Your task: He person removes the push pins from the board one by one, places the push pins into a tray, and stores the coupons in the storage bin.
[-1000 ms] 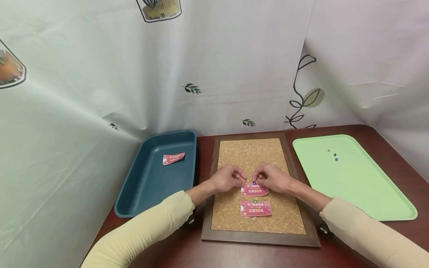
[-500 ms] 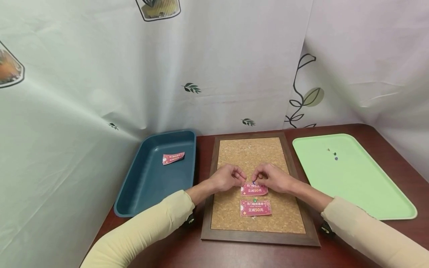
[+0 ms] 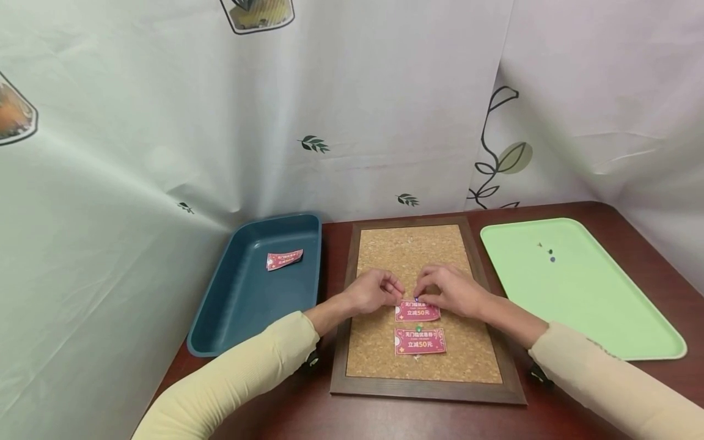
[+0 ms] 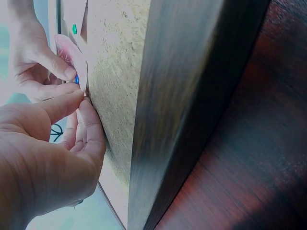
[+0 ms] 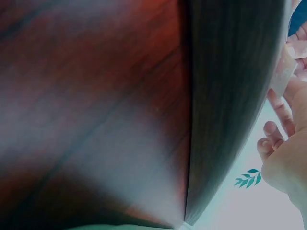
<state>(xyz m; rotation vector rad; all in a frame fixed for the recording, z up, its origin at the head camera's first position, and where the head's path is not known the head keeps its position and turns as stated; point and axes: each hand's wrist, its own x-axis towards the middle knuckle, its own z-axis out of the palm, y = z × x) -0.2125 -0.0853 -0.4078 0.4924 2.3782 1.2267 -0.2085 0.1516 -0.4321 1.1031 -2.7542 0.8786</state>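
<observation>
One pink coupon (image 3: 417, 313) on the corkboard (image 3: 393, 250), just above a second coupon (image 3: 420, 342). Left hand (image 3: 374, 290), thumb and finger together, pinches the upper one's top left corner; right hand (image 3: 451, 290), fingers curled, pinches a blue pin (image 4: 77, 79) at its top edge.

Pale, creased sheeting (image 3: 385, 91) walls in the space at the back and on both sides, printed with small dark-green leaf sprigs (image 3: 315, 144), a tall outlined vine (image 3: 497, 168) and black-edged picture motifs (image 3: 264, 17) toward the left. Before it stands a reddish-brown, wood-grained table (image 3: 330, 421) with a rounded far right corner, its surface catching a soft, hazy sheen of light.
</observation>
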